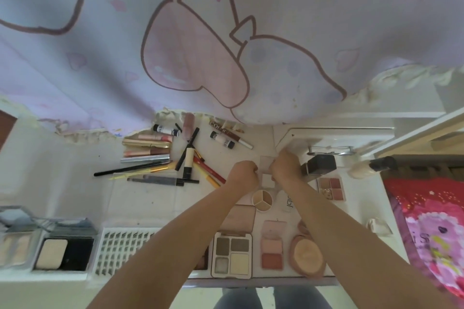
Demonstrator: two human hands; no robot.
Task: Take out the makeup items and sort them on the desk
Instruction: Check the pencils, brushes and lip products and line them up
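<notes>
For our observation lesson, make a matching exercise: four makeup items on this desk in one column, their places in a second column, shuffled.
Items:
1. round three-part cream palette
2. four-pan brown eyeshadow palette
3. red pencil
4. black compact with beige powder

Places:
A. far left, near edge
B. among the pens, left of the hands
C. between the forearms
D. near edge, right of the white grid tray

Pairs: 1-C, 2-D, 3-B, 4-A

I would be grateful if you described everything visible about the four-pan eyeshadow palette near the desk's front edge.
The four-pan palette lies flat and open-faced near the desk's front edge. Its pale, rounded-corner frame holds two brown pans above and a grey and a cream pan below. A pink-and-coral blush palette lies to its right. The left forearm passes just beside it.
</notes>
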